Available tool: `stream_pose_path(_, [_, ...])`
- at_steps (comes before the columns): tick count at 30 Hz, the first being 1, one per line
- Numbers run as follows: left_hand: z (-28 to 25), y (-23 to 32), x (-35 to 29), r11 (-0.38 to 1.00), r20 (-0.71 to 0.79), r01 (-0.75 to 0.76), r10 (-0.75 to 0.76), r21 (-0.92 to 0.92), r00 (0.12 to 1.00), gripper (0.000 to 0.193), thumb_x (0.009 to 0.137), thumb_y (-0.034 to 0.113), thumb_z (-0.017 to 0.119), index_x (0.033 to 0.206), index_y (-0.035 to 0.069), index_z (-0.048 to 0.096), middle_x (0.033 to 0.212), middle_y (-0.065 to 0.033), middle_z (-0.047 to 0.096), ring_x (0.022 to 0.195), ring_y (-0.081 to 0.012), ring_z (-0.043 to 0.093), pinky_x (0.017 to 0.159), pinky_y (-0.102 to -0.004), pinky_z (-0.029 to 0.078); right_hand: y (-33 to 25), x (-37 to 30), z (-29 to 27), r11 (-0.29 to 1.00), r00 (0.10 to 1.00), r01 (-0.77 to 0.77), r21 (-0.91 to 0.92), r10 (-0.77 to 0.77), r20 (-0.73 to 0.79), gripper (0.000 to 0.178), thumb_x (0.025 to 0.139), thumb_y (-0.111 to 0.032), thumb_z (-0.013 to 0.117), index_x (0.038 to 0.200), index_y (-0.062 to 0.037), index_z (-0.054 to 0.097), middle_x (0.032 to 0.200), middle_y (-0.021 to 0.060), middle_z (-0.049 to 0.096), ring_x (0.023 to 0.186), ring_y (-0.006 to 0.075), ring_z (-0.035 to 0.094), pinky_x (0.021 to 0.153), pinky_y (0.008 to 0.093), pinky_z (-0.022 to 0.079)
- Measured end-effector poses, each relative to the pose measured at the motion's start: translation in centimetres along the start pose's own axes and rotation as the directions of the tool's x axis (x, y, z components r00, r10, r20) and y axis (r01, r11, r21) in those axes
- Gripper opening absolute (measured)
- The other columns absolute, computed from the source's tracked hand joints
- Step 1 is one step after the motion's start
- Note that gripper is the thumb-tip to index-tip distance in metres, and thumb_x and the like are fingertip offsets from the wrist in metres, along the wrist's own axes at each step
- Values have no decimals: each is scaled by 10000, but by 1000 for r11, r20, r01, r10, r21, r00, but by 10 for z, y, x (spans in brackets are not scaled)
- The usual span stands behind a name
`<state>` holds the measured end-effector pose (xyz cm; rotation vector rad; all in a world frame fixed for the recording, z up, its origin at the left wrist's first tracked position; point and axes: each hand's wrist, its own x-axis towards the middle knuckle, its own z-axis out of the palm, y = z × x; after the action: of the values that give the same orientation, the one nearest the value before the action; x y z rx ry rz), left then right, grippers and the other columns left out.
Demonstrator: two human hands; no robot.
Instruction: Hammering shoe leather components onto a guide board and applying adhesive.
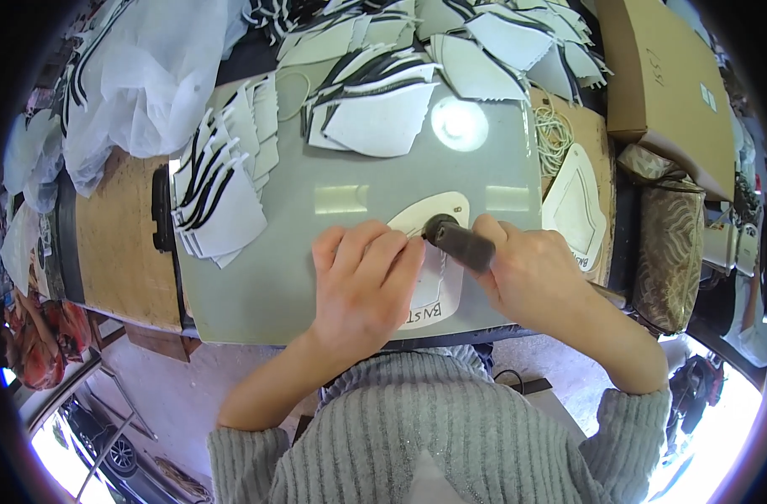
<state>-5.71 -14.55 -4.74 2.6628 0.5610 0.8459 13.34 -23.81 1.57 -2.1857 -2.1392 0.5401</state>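
A cream template (452,296) with a rounded tip lies on the grey work mat (282,311) in front of me. A white panel (429,281) shows inside its outline. My left hand (362,281) rests over the template's left side, fingers bent and pressed together; whatever is under its fingertips is hidden. In my right hand (534,269) is a dark hammer-like tool (467,246). The tool's thick rounded end is over the template, close beside my left fingertips.
Fanned white panels with black edging lie at the left (224,189) and in a far stack (379,118). Another cream template (575,210) lies at the right, near coiled cord (553,139), a cardboard box (673,92) and a patterned pouch (670,252). Plastic bags (152,84) are at far left.
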Motion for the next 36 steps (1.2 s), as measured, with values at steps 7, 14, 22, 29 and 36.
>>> stream_pose_path(7, [-3,3,-6,1000,-14,5,-5,2,1000,266,677,72,734,940,53,698,933,-24,616,907,-212,604,834,-378,378,-7,-2,10,995,997,-68,77,66,35,201,896,-186,649,959,-28,541,689,151,622,570,370,624,521,453,501])
stream_pose_path(14, [-6,6,-2,994,12,101,-101,-30,995,274,659,87,786,917,78,693,922,-30,616,900,-251,594,822,-393,391,-5,-7,9,991,990,16,135,3,-139,248,857,-210,658,911,-28,498,661,125,601,540,325,631,473,422,502])
stream_pose_path(22, [-15,5,-5,989,12,129,-128,-72,992,235,701,140,776,899,87,661,921,-24,610,935,-249,586,862,-420,377,-16,-16,-10,984,987,29,177,1,-163,246,857,-212,669,914,-47,495,726,118,602,592,322,645,525,422,514])
stream_pose_path(29, [-14,1,-3,961,42,227,-223,-161,974,163,743,133,747,888,138,674,935,-20,592,1005,-258,552,885,-434,325,15,7,-18,995,785,-100,-23,65,-616,454,868,-235,670,1232,-5,528,898,98,571,799,270,601,581,362,511])
stream_pose_path(36, [-4,4,-3,980,5,173,-173,-99,985,109,821,89,660,876,84,567,925,-76,586,943,-286,550,819,-445,336,18,15,1,999,689,-26,22,34,-724,352,846,-211,711,1127,-24,614,1049,123,616,984,304,586,861,404,451])
